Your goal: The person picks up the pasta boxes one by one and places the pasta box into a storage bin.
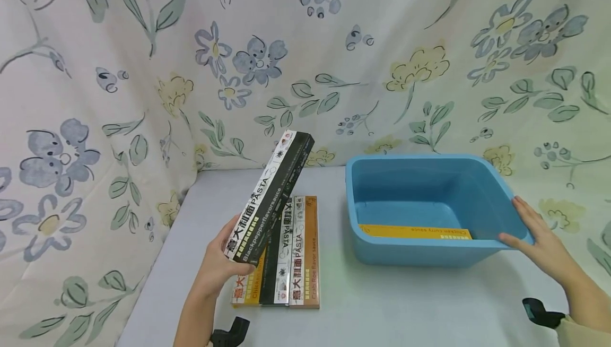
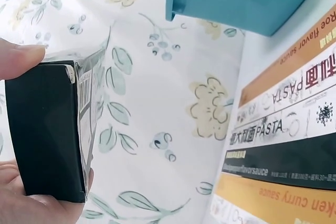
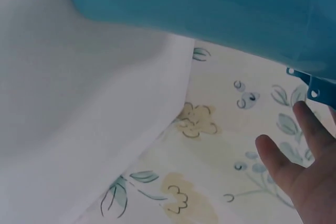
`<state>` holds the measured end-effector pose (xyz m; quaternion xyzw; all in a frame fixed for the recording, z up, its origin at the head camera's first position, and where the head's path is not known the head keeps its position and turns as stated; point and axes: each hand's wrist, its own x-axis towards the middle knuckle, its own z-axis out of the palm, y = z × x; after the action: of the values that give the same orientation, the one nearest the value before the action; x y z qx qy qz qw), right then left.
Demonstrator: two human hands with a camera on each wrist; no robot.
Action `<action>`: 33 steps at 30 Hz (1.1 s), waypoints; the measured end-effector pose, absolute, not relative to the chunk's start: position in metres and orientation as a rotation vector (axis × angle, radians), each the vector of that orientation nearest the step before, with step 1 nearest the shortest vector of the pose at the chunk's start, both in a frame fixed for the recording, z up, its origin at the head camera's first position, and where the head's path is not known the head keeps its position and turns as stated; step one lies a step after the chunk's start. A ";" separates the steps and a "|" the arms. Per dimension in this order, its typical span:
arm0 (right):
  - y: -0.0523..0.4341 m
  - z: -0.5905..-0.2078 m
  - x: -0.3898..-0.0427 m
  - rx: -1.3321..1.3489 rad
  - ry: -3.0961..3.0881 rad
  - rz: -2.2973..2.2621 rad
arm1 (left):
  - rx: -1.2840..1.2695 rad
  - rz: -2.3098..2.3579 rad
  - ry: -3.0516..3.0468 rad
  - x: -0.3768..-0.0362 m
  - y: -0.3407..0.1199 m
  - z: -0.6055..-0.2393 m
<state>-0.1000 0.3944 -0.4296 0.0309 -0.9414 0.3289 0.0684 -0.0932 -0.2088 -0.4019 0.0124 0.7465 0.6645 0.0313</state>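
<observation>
My left hand [image 1: 217, 267] grips the near end of a black pasta box [image 1: 272, 194] and holds it tilted up above the table. In the left wrist view the box's black end [image 2: 47, 129] sits between thumb and palm. Under it lie several flat pasta boxes [image 1: 296, 254] side by side, also seen in the left wrist view [image 2: 283, 145]. A blue plastic tub [image 1: 429, 209] stands to the right with a yellow pasta box [image 1: 412, 232] lying inside. My right hand [image 1: 539, 241] rests with straight fingers on the tub's near right corner [image 3: 310, 85].
The white table [image 1: 406, 304] is walled by a floral cloth [image 1: 143, 71] at the back and both sides. The tub's underside [image 3: 210, 3] fills the top of the right wrist view. Black wrist straps [image 1: 541, 312] show at the bottom edge.
</observation>
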 end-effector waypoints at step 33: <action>0.396 -0.428 -0.099 0.092 -2.875 1.049 | 0.476 1.940 2.044 -0.143 -0.154 -0.382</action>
<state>-0.0995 0.3958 -0.4279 0.0300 -0.9382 0.3424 0.0397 -0.1435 -0.1544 -0.3821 0.1650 0.7079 0.6721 0.1413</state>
